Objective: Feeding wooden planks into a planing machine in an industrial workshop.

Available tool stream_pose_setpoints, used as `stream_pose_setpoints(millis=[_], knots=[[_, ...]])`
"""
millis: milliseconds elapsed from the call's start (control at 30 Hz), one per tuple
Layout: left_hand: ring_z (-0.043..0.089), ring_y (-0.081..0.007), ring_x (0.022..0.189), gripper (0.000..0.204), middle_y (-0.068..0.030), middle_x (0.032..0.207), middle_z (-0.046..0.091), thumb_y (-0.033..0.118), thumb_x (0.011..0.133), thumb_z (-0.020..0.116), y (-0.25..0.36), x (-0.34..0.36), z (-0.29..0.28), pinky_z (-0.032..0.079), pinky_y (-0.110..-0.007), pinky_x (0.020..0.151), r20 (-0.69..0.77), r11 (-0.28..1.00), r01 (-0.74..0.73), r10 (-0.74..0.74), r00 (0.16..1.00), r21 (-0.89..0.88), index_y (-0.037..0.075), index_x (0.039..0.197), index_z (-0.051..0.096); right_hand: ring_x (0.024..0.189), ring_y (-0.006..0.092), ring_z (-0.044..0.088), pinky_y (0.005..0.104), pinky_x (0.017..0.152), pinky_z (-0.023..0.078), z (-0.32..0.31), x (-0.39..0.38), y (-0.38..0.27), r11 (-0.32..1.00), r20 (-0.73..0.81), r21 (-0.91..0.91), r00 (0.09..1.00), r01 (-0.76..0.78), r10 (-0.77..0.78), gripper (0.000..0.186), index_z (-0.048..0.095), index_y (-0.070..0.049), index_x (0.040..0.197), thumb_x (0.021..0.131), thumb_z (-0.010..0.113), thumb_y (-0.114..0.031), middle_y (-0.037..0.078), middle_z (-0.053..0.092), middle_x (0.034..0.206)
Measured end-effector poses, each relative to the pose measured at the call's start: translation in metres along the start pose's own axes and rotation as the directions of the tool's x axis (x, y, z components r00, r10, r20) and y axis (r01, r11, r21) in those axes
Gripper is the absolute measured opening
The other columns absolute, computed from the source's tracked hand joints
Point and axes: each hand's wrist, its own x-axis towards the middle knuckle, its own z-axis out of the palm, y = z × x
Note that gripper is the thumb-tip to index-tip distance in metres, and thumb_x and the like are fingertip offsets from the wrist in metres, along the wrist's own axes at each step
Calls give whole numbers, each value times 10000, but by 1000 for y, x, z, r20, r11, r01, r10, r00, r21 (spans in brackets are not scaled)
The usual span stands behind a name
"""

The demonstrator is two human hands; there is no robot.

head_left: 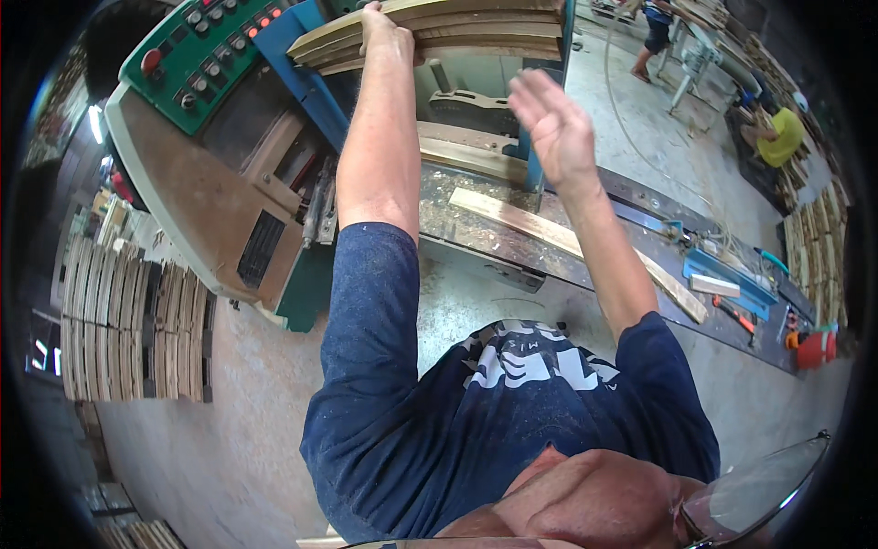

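Observation:
A stack of long wooden strips (485,35) lies in the blue-sided feeder of the machine, at the top of the view. My left hand (384,33) is closed at the left part of this stack, its fingers bent over the strips and partly hidden. My right hand (554,123) is raised in front of the feeder's right side, fingers stretched out and slightly blurred, holding nothing. Below the stack, another wooden strip (471,157) lies at the machine's bed. One loose pale strip (517,220) rests slantwise on the metal table, passing behind my right forearm.
A green control panel (206,59) with buttons and knobs stands at upper left. Stacked wooden pieces (110,320) are on the left floor. Tools and a blue metal tray (732,284) lie on the table's right end, near a red container (817,349). Two people are farther off.

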Motion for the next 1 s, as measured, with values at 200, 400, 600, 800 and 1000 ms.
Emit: stream_pose_setpoints(millis=[200, 400, 600, 800, 1000], knots=[[508, -403, 1238, 932, -296, 1346, 443, 374, 793, 730, -29, 12, -18, 433, -492, 1076, -83, 990, -17, 29, 996, 139, 79, 1484, 177, 1337, 266, 518, 405, 1108, 453, -55, -83, 28, 896, -33, -399, 979, -197, 200, 562, 462, 59, 1442, 936, 649, -99, 146, 505, 1471], [481, -436, 1258, 1069, -337, 1379, 386, 390, 766, 754, -51, 16, -36, 417, -497, 1092, -161, 948, -67, 123, 979, 311, 109, 1539, 71, 1321, 249, 520, 368, 1058, 465, -135, -149, 47, 797, -203, -502, 941, -336, 269, 560, 505, 7, 1437, 922, 659, -152, 141, 541, 1437], [455, -470, 1277, 1211, -378, 1411, 329, 406, 738, 778, -96, 11, -70, 401, -502, 1108, -302, 846, -30, 222, 927, 532, 139, 1594, -36, 1334, 277, 506, 390, 1044, 482, -152, -190, 66, 738, -244, -512, 898, -439, 366, 553, 497, 4, 1447, 926, 615, -143, 169, 519, 1449], [387, -504, 1337, 1239, -432, 1446, 268, 440, 741, 778, -108, -9, -86, 350, -534, 1128, -381, 810, 65, 202, 902, 583, 142, 1602, -61, 1314, 272, 515, 403, 1034, 495, -165, -202, 82, 721, -276, -471, 861, -508, 427, 545, 511, 8, 1435, 916, 618, -122, 178, 542, 1403], [158, -478, 1498, 1195, -370, 1606, 43, 600, 847, 651, -146, 35, -143, 198, -487, 1231, -392, 756, 187, 98, 915, 627, -23, 1578, -59, 1294, 269, 539, 423, 1018, 510, -162, -193, 89, 692, -241, -466, 832, -551, 500, 558, 492, 28, 1436, 927, 642, -142, 147, 511, 1461]])
